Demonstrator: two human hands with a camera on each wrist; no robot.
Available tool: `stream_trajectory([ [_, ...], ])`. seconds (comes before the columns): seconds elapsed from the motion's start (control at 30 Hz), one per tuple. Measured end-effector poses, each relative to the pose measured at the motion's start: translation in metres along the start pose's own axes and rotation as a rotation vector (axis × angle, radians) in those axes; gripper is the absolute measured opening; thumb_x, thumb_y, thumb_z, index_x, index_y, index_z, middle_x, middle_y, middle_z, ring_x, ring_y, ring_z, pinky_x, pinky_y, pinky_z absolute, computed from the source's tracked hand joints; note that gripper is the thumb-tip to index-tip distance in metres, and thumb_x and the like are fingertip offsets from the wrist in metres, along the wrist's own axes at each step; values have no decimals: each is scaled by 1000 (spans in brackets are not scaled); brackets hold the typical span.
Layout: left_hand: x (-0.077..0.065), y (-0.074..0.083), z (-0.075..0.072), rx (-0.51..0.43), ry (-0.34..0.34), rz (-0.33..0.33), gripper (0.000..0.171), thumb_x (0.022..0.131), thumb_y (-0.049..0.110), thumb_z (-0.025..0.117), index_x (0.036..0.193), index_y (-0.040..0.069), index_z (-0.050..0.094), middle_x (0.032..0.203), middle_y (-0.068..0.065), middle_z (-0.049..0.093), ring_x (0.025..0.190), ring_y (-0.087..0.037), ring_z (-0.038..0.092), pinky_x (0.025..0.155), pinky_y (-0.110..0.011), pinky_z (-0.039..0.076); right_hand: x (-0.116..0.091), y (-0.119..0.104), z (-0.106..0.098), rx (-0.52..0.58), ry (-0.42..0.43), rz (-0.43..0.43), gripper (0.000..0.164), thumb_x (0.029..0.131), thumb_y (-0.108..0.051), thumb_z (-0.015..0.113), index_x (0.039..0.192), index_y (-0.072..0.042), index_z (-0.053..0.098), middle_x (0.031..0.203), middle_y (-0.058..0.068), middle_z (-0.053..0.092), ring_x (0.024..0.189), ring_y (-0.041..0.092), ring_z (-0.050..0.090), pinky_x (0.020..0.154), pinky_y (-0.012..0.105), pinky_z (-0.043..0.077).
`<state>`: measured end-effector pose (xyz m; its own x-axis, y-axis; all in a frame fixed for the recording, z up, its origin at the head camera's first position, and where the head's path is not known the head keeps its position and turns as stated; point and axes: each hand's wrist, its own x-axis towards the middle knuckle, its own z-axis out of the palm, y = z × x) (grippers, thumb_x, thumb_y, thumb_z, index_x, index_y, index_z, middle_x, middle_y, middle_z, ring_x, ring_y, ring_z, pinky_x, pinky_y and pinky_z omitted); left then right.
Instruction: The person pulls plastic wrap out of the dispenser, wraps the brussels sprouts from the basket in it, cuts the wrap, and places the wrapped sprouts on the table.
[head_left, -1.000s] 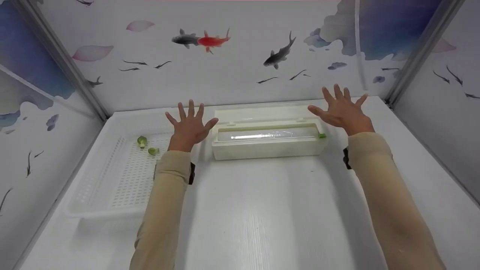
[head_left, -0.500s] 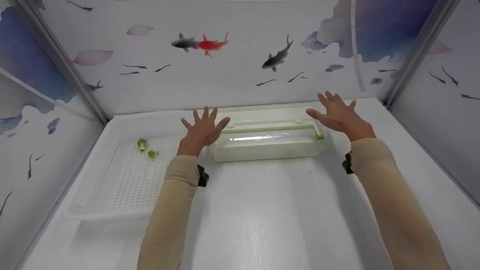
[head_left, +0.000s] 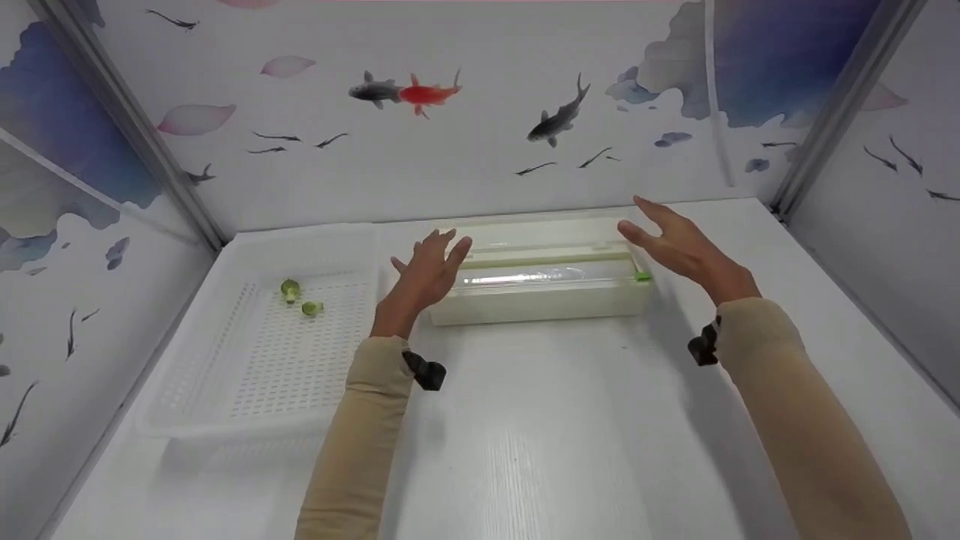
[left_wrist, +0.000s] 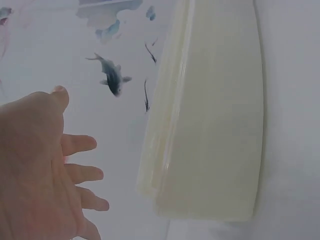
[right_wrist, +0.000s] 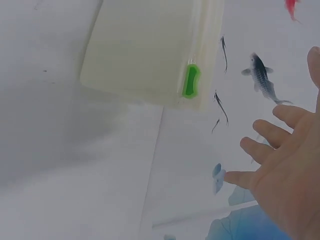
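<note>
A cream cling film dispenser (head_left: 540,306) stands at the back middle of the table, its lid (head_left: 547,231) tipped back towards the wall. Inside lies a shiny roll of cling film (head_left: 525,277), and a green slider (head_left: 642,277) sits at the right end. My left hand (head_left: 424,281) hovers by the dispenser's left end, fingers spread and holding nothing. Beyond the right end, my right hand (head_left: 690,251) is raised with thumb and fingers apart, also holding nothing. In the wrist views, both the left hand (left_wrist: 35,170) and right hand (right_wrist: 290,170) appear apart from the dispenser.
A white perforated basket (head_left: 285,375) occupies the table's left side. In it lie two small green vegetable pieces (head_left: 290,290), too small to name surely. Printed walls (head_left: 480,180) enclose the white table (head_left: 510,420) at the back and sides.
My left hand has moved right, from beside the basket to the dispenser's left end. Both hands have lowered slightly and turned their palms inward. The dispenser and basket stay put.
</note>
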<state>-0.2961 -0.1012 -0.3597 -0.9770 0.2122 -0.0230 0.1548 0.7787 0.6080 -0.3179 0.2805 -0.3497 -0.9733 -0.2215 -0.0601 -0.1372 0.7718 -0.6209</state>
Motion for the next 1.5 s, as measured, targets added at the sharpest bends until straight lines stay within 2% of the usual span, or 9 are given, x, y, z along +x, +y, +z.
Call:
stream_trajectory([
  [0.1, -2, 2, 6, -96, 29, 17, 63, 109, 50, 27, 157, 9, 32, 167, -22, 16, 153, -51, 0, 116, -77, -10, -4, 2, 3, 48, 18, -6, 83, 97, -69, 42, 162, -26, 13, 170, 14, 10, 156, 42, 8, 122, 70, 11],
  [0.33, -6, 5, 20, -272, 73, 22, 56, 108, 45, 38, 148, 8, 47, 163, -20, 29, 154, -40, 18, 119, -75, -1, -7, 1, 12, 135, 41, -88, 75, 100, -58, 50, 158, -14, 31, 163, 18, 31, 150, 45, 27, 121, 67, 24],
  [0.57, -5, -13, 35, -424, 208, 29, 45, 103, 33, 58, 138, 6, 57, 156, -19, 40, 151, -34, 31, 126, -50, 26, -8, 10, 22, 167, 81, -134, 64, 98, -45, 62, 147, -7, 48, 154, 21, 44, 141, 47, 42, 116, 62, 37],
  [0.67, -4, -22, 41, -456, 272, 30, 41, 98, 27, 65, 133, 6, 62, 151, -17, 47, 147, -33, 38, 124, -47, 30, -7, 15, 28, 140, 107, -157, 56, 97, -38, 66, 139, -2, 57, 148, 22, 51, 138, 44, 46, 114, 58, 41],
  [0.8, -3, -33, 49, -455, 342, 15, 36, 94, 23, 71, 125, 5, 67, 140, -16, 55, 140, -32, 46, 122, -45, 35, -7, 20, 36, 108, 130, -160, 49, 95, -32, 70, 132, 0, 63, 142, 23, 56, 135, 40, 49, 111, 57, 44],
  [0.9, -3, -40, 52, -446, 358, 8, 34, 92, 21, 73, 122, 4, 69, 135, -16, 57, 136, -31, 50, 120, -44, 38, -7, 23, 40, 91, 142, -155, 45, 94, -28, 71, 129, 0, 65, 139, 23, 58, 134, 40, 50, 111, 58, 44],
  [1.13, -2, -48, 56, -388, 335, 9, 33, 92, 19, 73, 120, 1, 70, 133, -18, 55, 133, -34, 50, 117, -45, 40, -5, 27, 49, 46, 164, -158, 36, 95, -23, 71, 122, 0, 70, 127, 22, 64, 125, 40, 56, 107, 58, 46],
  [1.3, 1, -48, 54, -363, 318, -28, 27, 93, 20, 72, 113, 2, 74, 134, -17, 54, 135, -34, 47, 117, -46, 39, -3, 27, 52, 16, 168, -173, 27, 94, -15, 70, 114, 3, 72, 117, 23, 66, 115, 41, 60, 101, 58, 50],
  [1.5, 5, -46, 53, -352, 345, -57, 23, 94, 20, 71, 105, 0, 76, 132, -15, 56, 133, -33, 49, 115, -47, 41, 0, 23, 48, -16, 149, -195, 17, 94, -10, 70, 102, 3, 76, 110, 21, 67, 109, 38, 62, 97, 55, 53],
])
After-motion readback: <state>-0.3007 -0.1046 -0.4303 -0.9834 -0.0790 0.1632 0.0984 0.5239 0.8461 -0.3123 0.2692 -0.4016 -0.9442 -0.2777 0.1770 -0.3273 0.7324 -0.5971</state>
